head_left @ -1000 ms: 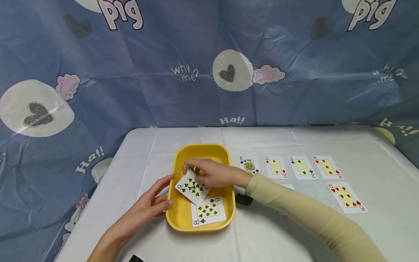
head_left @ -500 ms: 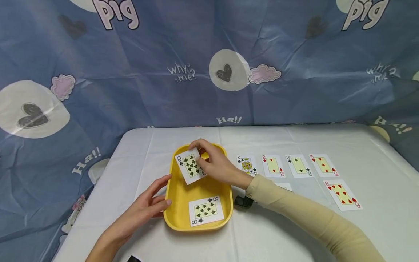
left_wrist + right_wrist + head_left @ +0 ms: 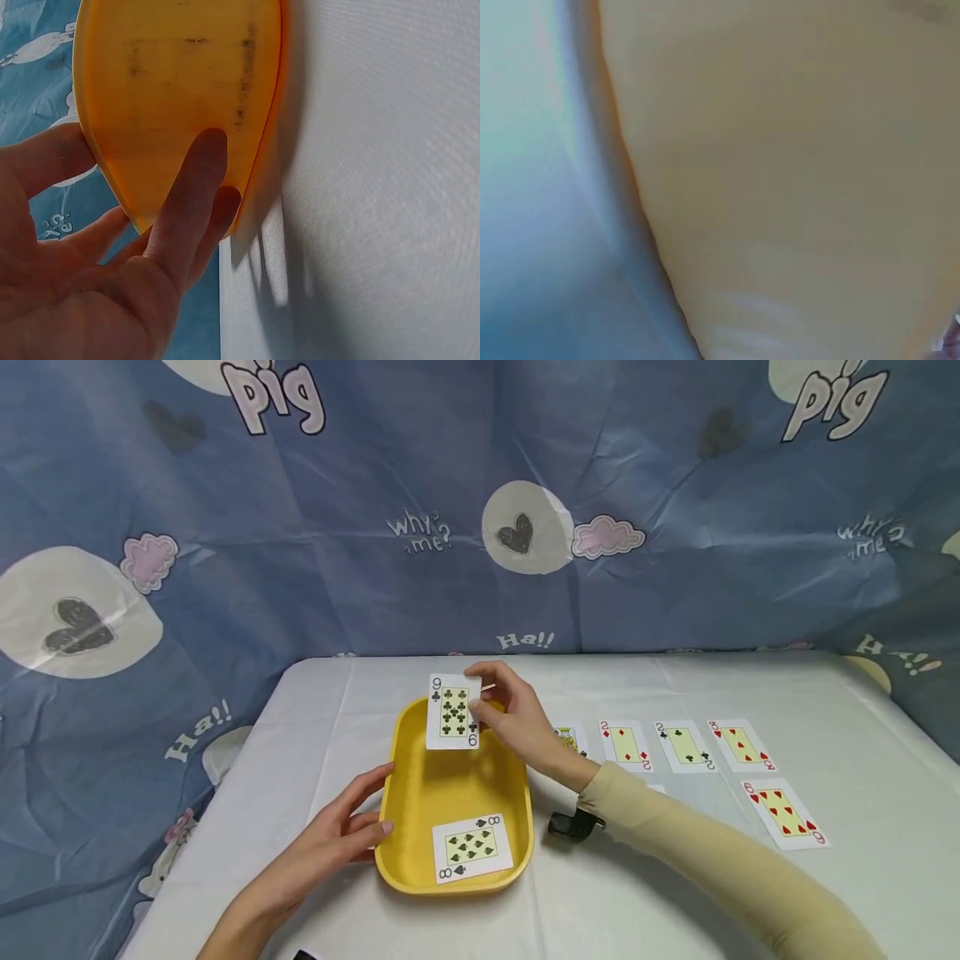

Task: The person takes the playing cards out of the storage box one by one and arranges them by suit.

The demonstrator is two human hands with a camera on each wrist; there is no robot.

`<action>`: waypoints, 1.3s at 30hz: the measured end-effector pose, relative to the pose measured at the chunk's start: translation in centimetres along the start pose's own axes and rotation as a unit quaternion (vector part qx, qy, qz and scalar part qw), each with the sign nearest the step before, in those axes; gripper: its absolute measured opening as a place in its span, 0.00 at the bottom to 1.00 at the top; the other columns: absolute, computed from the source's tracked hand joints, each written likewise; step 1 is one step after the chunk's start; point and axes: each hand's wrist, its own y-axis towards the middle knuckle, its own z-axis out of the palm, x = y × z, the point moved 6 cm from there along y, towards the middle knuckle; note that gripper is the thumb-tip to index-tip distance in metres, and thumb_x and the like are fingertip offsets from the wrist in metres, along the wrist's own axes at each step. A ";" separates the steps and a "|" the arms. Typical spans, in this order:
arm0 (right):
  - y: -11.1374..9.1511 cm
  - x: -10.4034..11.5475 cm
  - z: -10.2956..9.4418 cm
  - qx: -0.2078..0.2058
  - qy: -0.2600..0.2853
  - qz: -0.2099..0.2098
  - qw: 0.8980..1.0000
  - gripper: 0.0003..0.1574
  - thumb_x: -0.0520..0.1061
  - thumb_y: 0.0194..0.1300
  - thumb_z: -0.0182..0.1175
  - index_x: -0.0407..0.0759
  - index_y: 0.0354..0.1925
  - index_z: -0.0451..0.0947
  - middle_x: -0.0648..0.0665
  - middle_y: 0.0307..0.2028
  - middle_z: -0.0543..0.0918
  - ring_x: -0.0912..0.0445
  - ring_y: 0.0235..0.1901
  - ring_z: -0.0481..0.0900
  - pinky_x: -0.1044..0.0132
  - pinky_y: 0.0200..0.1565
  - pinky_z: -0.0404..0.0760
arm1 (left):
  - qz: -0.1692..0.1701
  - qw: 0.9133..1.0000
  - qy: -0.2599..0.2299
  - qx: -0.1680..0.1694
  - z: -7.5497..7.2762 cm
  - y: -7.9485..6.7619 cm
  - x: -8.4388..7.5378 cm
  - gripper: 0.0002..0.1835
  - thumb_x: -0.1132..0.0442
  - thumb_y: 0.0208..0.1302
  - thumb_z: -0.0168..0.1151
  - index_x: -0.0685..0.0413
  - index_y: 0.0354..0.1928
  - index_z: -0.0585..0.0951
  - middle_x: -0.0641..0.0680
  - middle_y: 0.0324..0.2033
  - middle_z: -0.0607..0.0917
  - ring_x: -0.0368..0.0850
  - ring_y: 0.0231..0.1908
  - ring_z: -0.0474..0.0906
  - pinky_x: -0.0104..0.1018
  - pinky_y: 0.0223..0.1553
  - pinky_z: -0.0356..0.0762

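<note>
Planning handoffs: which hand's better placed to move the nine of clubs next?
Probably right: the right hand pinches the nine of clubs above the yellow tray; the left hand touches the tray's side.

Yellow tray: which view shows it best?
Head: it shows most of the yellow tray, rim and inside; the right hand and nine of clubs hide a bit. Left wrist: part of one side, touched by the left hand. Right wrist: mostly a blurred tan surface; can't tell if tray or sleeve.
</note>
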 end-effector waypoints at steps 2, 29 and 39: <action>-0.2 0.1 -1.0 -0.009 0.016 0.019 1.000 0.25 0.29 0.66 0.56 0.38 0.60 0.71 0.36 0.44 0.70 0.49 0.35 0.75 0.48 0.35 0.83 | 0.003 1.000 0.001 0.003 0.0 -0.1 -0.1 0.38 0.59 0.68 0.62 0.39 0.75 0.56 0.56 0.75 0.51 0.53 0.55 0.78 0.47 0.48 0.80; -7.0 1.0 -11.2 0.018 -0.069 0.125 0.990 0.26 0.33 0.66 0.59 0.39 0.62 0.72 0.34 0.47 0.68 0.51 0.38 0.82 0.46 0.32 0.84 | 0.015 1.000 0.006 0.006 -0.2 -0.1 -0.3 0.38 0.58 0.68 0.62 0.38 0.75 0.57 0.54 0.75 0.51 0.53 0.58 0.76 0.47 0.50 0.80; -10.2 -0.4 -11.6 0.098 -0.143 0.156 0.973 0.25 0.32 0.64 0.61 0.42 0.59 0.76 0.39 0.56 0.76 0.47 0.33 0.83 0.50 0.35 0.84 | 0.014 1.000 0.003 0.007 -0.1 0.0 -0.1 0.38 0.59 0.68 0.62 0.38 0.75 0.57 0.54 0.75 0.51 0.53 0.58 0.76 0.47 0.49 0.80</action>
